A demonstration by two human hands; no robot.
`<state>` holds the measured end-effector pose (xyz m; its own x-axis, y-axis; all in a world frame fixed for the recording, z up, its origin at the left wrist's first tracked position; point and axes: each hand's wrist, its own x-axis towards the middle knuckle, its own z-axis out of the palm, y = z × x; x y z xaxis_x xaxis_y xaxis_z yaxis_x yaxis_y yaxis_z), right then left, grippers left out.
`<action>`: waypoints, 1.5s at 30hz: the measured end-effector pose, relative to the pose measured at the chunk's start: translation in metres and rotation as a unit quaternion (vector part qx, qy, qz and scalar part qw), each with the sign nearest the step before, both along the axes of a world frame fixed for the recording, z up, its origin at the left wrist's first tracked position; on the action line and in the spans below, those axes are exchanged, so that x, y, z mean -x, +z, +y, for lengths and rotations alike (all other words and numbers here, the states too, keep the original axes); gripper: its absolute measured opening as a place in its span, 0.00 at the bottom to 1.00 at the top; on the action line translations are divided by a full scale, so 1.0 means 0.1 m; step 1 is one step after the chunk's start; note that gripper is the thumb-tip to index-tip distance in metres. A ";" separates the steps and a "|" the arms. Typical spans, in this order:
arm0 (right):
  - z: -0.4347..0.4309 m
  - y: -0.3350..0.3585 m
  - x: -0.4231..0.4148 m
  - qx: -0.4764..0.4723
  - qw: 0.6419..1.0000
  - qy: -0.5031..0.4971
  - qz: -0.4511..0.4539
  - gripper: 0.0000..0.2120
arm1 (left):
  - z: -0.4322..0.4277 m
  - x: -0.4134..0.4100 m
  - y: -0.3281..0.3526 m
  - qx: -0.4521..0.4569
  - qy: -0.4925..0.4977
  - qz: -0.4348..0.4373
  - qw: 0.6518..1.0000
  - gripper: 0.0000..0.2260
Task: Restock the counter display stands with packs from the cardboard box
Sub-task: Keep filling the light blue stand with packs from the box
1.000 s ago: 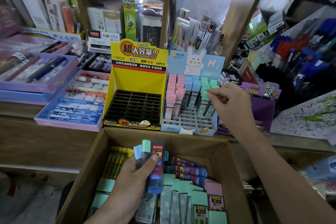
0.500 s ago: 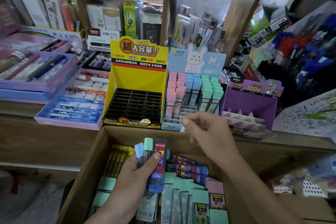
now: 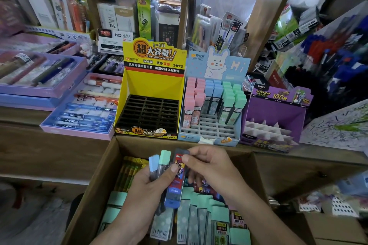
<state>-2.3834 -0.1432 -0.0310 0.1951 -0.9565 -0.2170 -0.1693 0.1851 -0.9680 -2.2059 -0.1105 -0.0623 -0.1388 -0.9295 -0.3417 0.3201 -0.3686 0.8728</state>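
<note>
My left hand [image 3: 148, 187] grips a small bunch of packs over the cardboard box [image 3: 95, 181]: a blue-capped one [image 3: 154, 163], a green-capped one [image 3: 164, 158] and a dark pack with a blue end [image 3: 176, 185]. My right hand [image 3: 211, 167] pinches the top of the dark pack between thumb and fingers. The box holds several more packs [image 3: 199, 219], green-capped and dark. On the counter behind stand three displays: a yellow stand [image 3: 153, 77] with bare black slots, a light-blue rabbit stand [image 3: 211, 131] partly filled with pink, blue and green packs, and a purple stand [image 3: 274, 113] with white dividers.
Purple and blue pen trays [image 3: 59, 101] lie on the counter to the left. Shelves of boxed stationery [image 3: 119, 18] rise behind the stands, and racks of blue pens [image 3: 338, 55] fill the right. The wooden counter edge [image 3: 49, 145] runs just above the box.
My right hand left the rabbit stand, came down towards me over the box, and now pinches the dark pack held in my left hand. The left hand has barely moved.
</note>
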 end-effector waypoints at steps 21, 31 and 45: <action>0.16 -0.04 0.21 -0.027 0.999 0.024 -0.027 0.04 | -0.02 0.01 0.05 -0.012 0.078 -0.030 0.996 0.08; 0.11 0.11 0.57 0.058 0.986 -0.135 -0.081 0.09 | -0.05 0.06 0.10 -0.057 0.095 -0.010 0.994 0.10; -0.30 0.44 1.44 0.244 0.920 -0.305 0.031 0.06 | -0.07 0.09 0.07 -0.074 0.081 0.006 0.994 0.14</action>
<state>-2.5277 -0.1736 0.0127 -0.4083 -0.8706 0.2747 -0.2361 -0.1899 -0.9530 -2.2148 -0.1179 -0.0552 0.0025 -0.8796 -0.4758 0.3962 -0.4359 0.8081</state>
